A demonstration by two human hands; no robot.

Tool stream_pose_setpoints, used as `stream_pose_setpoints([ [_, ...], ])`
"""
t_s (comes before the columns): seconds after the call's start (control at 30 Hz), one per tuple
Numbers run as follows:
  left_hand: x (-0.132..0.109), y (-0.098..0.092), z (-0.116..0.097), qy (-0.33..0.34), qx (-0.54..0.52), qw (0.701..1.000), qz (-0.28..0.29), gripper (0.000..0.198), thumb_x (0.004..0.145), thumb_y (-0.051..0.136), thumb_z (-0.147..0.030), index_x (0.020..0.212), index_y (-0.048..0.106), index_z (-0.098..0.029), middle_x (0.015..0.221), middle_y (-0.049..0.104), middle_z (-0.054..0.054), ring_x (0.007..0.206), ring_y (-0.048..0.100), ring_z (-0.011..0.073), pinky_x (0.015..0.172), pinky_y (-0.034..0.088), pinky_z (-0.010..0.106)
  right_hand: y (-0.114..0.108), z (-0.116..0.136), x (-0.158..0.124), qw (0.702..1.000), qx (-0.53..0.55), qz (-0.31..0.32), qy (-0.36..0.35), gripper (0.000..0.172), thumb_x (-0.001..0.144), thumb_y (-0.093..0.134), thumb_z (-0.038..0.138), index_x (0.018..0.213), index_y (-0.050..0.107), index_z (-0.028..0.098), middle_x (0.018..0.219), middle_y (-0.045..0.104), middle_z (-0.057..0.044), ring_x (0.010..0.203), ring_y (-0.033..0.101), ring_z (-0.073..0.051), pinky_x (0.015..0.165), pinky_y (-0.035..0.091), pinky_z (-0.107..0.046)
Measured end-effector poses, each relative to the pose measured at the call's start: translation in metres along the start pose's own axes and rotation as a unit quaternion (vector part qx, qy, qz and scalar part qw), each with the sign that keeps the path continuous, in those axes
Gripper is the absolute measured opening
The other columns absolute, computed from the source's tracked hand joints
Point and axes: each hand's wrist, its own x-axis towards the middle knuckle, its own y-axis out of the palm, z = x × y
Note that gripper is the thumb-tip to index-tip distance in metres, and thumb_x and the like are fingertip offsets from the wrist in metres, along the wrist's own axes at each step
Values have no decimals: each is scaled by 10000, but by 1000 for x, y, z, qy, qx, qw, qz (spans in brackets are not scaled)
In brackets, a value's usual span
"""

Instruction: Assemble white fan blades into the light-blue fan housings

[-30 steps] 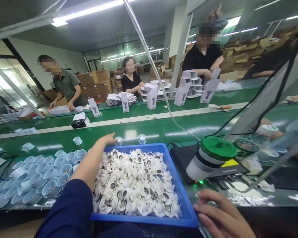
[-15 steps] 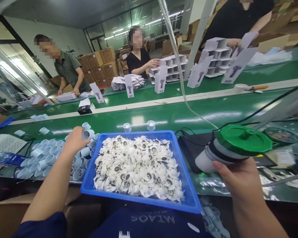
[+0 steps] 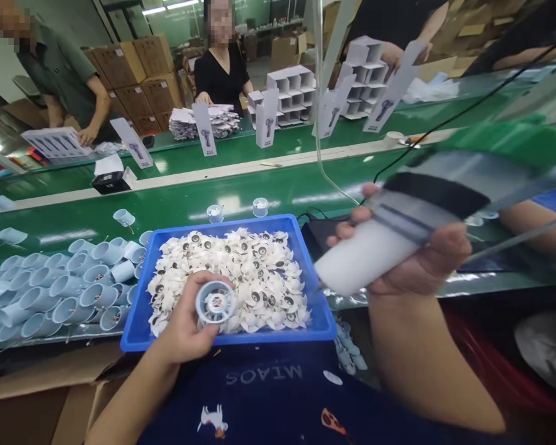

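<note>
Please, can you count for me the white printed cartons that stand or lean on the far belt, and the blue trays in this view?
White printed cartons: 5
Blue plastic tray: 1
Total: 6

Green-lidded cylinder blurred; its lid runs off the right edge of the view, and the right hand covers part of its white body. The left hand partly hides a clear spool, its hub detail too small to tell. Pale cups cut off by the left edge. Markings on the white pieces in the blue tray too small to read. Co-worker in black cut off by the top edge.
</note>
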Motion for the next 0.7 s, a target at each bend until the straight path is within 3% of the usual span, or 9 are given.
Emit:
stream_pose_setpoints([
  [0.07, 7, 19, -7, 6, 84, 995, 47, 730, 808, 740, -587, 1385, 403, -294, 1246, 654, 123, 1097, 672, 290, 929, 548, 436, 36, 10, -5, 993, 76, 73, 56, 687, 705, 558, 801, 1134, 589, 264, 916, 571, -10, 720, 603, -146, 691, 535, -380],
  [0.13, 14, 30, -16, 9, 159, 985, 69, 776, 727, 813, -596, 1360, 497, -275, 1205, 686, 106, 1076, 678, 298, 945, 536, 434, 67, 12, -10, 978, 134, 132, 89, 669, 677, 678, 765, 1122, 586, 274, 923, 590, 1, 731, 617, -154, 687, 550, -360],
  [0.23, 21, 37, -28, 21, 192, 979, 71, 555, 736, 786, -627, 1099, 670, -224, 960, 733, 64, 853, 697, 256, 792, 556, 372, 93, 6, -17, 960, 202, 178, 80, 687, 615, 848, 661, 1119, 590, 272, 900, 608, 14, 716, 629, -156, 665, 563, -325],
  [0.37, 20, 39, -34, 47, 207, 976, 46, 472, 778, 726, -650, 901, 682, -196, 824, 715, 55, 726, 664, 225, 672, 522, 331, 96, -5, -24, 957, 208, 197, 55, 660, 611, 885, 642, 1062, 608, 248, 889, 622, 4, 707, 650, -159, 633, 572, -297],
  [0.5, 18, 40, -33, 54, 215, 974, 45, 471, 791, 699, -660, 868, 677, -196, 814, 716, 57, 714, 659, 221, 650, 500, 322, 93, -8, -27, 958, 203, 193, 64, 568, 620, 904, 599, 967, 641, 235, 863, 653, -6, 706, 658, -179, 612, 574, -300],
  [0.7, 17, 40, -31, 57, 210, 975, 42, 463, 780, 722, -636, 885, 682, -187, 820, 719, 59, 734, 658, 230, 676, 490, 332, 93, -16, -30, 962, 195, 191, 6, 504, 703, 831, 646, 926, 681, 219, 836, 678, -27, 687, 674, -188, 580, 581, -303],
])
